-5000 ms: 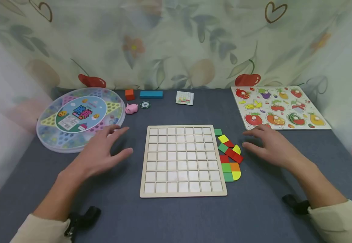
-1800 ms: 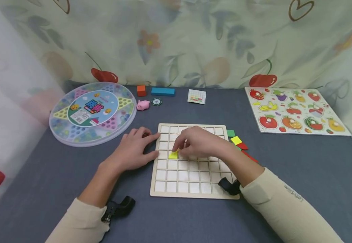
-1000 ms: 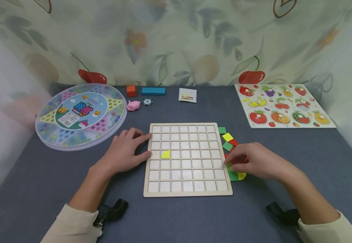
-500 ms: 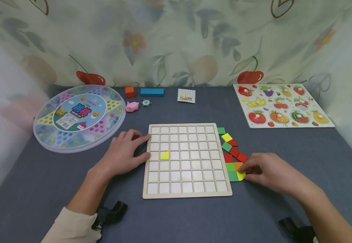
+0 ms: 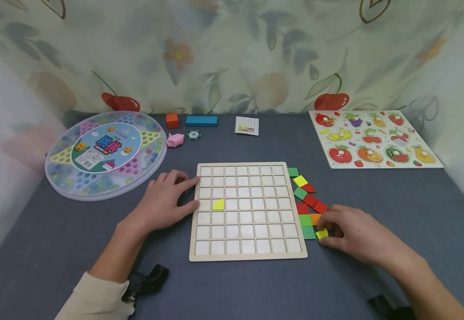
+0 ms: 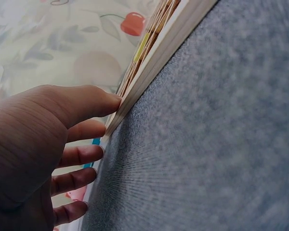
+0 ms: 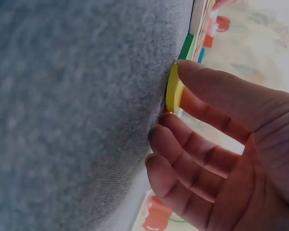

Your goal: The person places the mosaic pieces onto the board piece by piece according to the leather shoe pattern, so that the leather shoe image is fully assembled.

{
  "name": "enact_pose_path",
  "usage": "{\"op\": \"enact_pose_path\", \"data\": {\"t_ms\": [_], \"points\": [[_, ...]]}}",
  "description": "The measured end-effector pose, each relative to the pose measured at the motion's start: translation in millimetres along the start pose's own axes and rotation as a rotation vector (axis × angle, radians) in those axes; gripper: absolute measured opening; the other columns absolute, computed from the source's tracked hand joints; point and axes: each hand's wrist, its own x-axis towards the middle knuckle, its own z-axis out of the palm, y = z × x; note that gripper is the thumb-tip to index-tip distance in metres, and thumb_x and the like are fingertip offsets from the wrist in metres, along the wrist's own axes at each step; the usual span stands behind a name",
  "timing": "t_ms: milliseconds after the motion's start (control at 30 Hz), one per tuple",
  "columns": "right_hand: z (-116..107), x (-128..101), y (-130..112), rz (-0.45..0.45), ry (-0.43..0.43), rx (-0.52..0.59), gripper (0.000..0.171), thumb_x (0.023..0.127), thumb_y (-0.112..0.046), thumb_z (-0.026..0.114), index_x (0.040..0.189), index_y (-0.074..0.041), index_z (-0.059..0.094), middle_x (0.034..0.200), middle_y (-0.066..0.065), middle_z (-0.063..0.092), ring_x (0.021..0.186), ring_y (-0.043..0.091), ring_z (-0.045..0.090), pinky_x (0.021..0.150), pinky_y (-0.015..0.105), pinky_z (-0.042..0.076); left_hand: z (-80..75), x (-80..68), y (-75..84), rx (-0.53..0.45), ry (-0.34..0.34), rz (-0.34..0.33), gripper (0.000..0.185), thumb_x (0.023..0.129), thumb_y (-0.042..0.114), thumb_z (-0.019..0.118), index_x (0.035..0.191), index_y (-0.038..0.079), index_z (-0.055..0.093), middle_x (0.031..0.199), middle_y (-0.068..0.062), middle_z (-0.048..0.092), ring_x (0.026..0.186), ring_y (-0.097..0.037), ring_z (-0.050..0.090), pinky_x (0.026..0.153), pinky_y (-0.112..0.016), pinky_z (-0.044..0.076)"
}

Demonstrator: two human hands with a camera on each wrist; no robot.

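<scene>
A wooden grid board (image 5: pixel 248 256) lies flat in the middle of the head view. One yellow tile (image 5: pixel 218 204) with a rounded corner sits in a cell near its left side. My left hand (image 5: pixel 162 200) touches the board's left edge with thumb and forefinger, its fingers fairly straight. At the lower right of the board, my right hand (image 5: pixel 360 233) pinches a second yellow tile (image 7: pixel 173 89) with a curved side between thumb and fingers. Beside it are green tiles (image 5: pixel 308 232), an orange tile (image 5: pixel 315 219) and red tiles (image 5: pixel 320 207), lying along the board's right edge.
A round Chinese checkers box (image 5: pixel 108 191) stands at the back left. Near it are an orange block (image 5: pixel 172 121), a blue block (image 5: pixel 202 121), a pink pig (image 5: pixel 175 140) and a chip (image 5: pixel 194 134). A pattern card (image 5: pixel 246 126) and a fruit puzzle board (image 5: pixel 380 165) lie further right.
One yellow tile has gone into a board cell. My right hand has gone back to the pile and drawn another yellow tile away rightward. My left hand has come to the board's edge.
</scene>
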Motion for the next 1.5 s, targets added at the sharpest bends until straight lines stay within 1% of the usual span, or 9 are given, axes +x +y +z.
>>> {"op": "enact_pose_path", "data": {"t_ms": [167, 300, 467, 600, 733, 933, 1000, 1167, 1500], "points": [[-7.1, 1.6, -2.5, 0.008, -0.042, 0.026, 0.024, 0.080, -0.027, 0.089, 0.090, -0.025, 0.067, 0.081, -0.010, 0.059, 0.073, 0.008, 0.052, 0.063, 0.025, 0.045, -2.1, 0.5, 0.2, 0.003, -0.002, -0.002, 0.067, 0.096, 0.043, 0.068, 0.156, 0.019, 0.048, 0.141, -0.015, 0.050, 0.125, -0.035, 0.042, 0.099, -0.057, 0.036], [-20.9, 6.1, -1.7, -0.046, -0.019, 0.093, 0.014, 0.085, -0.025, 0.085, 0.092, -0.025, 0.073, 0.084, -0.012, 0.066, 0.073, 0.006, 0.056, 0.063, 0.025, 0.048, -2.6, 1.2, 0.5, 0.000, -0.008, -0.005, 0.067, 0.097, 0.043, 0.067, 0.156, 0.020, 0.048, 0.141, -0.015, 0.050, 0.124, -0.035, 0.042, 0.100, -0.057, 0.036], [-38.2, 25.4, -15.5, -0.105, 0.028, 0.142, 0.013, 0.091, -0.020, 0.079, 0.104, -0.021, 0.080, 0.086, -0.009, 0.067, 0.071, 0.008, 0.057, 0.062, 0.025, 0.048, -2.0, 0.0, 1.6, -0.006, -0.001, -0.001, 0.065, 0.097, 0.042, 0.067, 0.156, 0.020, 0.050, 0.141, -0.014, 0.050, 0.123, -0.034, 0.043, 0.099, -0.057, 0.037], [-42.9, 45.7, -35.0, -0.108, -0.014, 0.202, 0.016, 0.091, -0.018, 0.078, 0.108, -0.016, 0.078, 0.086, -0.005, 0.068, 0.071, 0.012, 0.061, 0.064, 0.027, 0.050, -0.7, 0.3, 2.5, -0.008, 0.006, 0.001, 0.065, 0.097, 0.043, 0.067, 0.155, 0.020, 0.050, 0.140, -0.014, 0.050, 0.123, -0.034, 0.043, 0.099, -0.057, 0.037], [-41.3, 67.0, -53.6, -0.153, -0.038, 0.230, 0.014, 0.093, -0.012, 0.074, 0.106, -0.014, 0.077, 0.086, -0.001, 0.070, 0.071, 0.014, 0.063, 0.067, 0.030, 0.052, 0.0, 1.6, 2.7, -0.008, 0.011, -0.001, 0.065, 0.097, 0.043, 0.067, 0.155, 0.020, 0.050, 0.140, -0.014, 0.050, 0.122, -0.033, 0.043, 0.099, -0.056, 0.036], [-31.6, 99.3, -77.1, -0.284, -0.083, 0.206, 0.022, 0.097, -0.003, 0.064, 0.110, -0.011, 0.080, 0.103, 0.000, 0.076, 0.087, 0.015, 0.063, 0.076, 0.032, 0.052, -0.1, -0.4, 1.2, -0.002, 0.018, -0.001, 0.064, 0.097, 0.042, 0.067, 0.155, 0.020, 0.051, 0.140, -0.014, 0.051, 0.122, -0.034, 0.043, 0.097, -0.057, 0.036], [-27.1, 109.2, -83.8, -0.314, -0.097, 0.195, 0.022, 0.096, -0.003, 0.065, 0.109, -0.012, 0.080, 0.103, -0.001, 0.076, 0.090, 0.015, 0.063, 0.079, 0.032, 0.052, 0.0, -1.0, 0.4, 0.000, 0.017, -0.003, 0.064, 0.097, 0.042, 0.067, 0.155, 0.020, 0.050, 0.140, -0.014, 0.050, 0.122, -0.034, 0.043, 0.098, -0.057, 0.036], [-18.7, 126.4, -93.9, -0.306, -0.115, 0.168, 0.015, 0.092, -0.003, 0.069, 0.098, -0.015, 0.077, 0.085, -0.005, 0.069, 0.080, 0.013, 0.060, 0.078, 0.031, 0.050, 1.5, 0.3, 0.7, -0.004, 0.012, -0.008, 0.065, 0.097, 0.044, 0.067, 0.155, 0.020, 0.050, 0.141, -0.013, 0.050, 0.123, -0.033, 0.042, 0.099, -0.056, 0.036], [-11.9, 137.1, -101.9, -0.255, -0.168, 0.200, 0.011, 0.091, -0.005, 0.074, 0.092, -0.015, 0.080, 0.082, -0.003, 0.068, 0.080, 0.014, 0.058, 0.076, 0.031, 0.048, 0.7, -0.1, 0.6, 0.002, 0.013, -0.008, 0.065, 0.097, 0.044, 0.068, 0.155, 0.021, 0.050, 0.140, -0.013, 0.050, 0.123, -0.034, 0.043, 0.099, -0.055, 0.037]]}}
